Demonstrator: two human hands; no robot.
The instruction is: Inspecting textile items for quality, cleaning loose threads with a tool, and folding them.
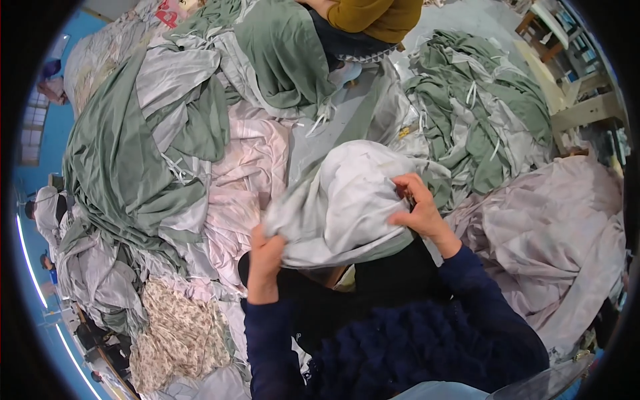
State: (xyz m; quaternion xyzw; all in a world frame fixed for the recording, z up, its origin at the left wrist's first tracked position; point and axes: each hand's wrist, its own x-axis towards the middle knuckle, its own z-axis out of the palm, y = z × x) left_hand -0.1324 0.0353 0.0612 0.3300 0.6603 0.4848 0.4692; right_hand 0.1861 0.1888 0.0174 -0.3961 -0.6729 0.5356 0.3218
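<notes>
We log both hands on one white-and-green cloth, bunched above the lap.
Using the white-and-green cloth [357, 190] as landmark: our left hand [265, 261] grips its left edge, that part blurred and the fingertips hidden. Our right hand [425, 212] touches its right side, thumb and fingers apart; we can't tell if they pinch fabric. The cloth covers part of the black trousers [417, 270] below. Just left of it, pink fabric [250, 157] lies partly under a green-and-grey pile [117, 160]; a second green pile [450, 87] sits to its upper right, a mauve pile [547, 233] to its right. Beyond it, a co-worker in a mustard top [363, 17] is cut off above. Well below-right, we can't identify a clear sheet-like item [543, 383].
</notes>
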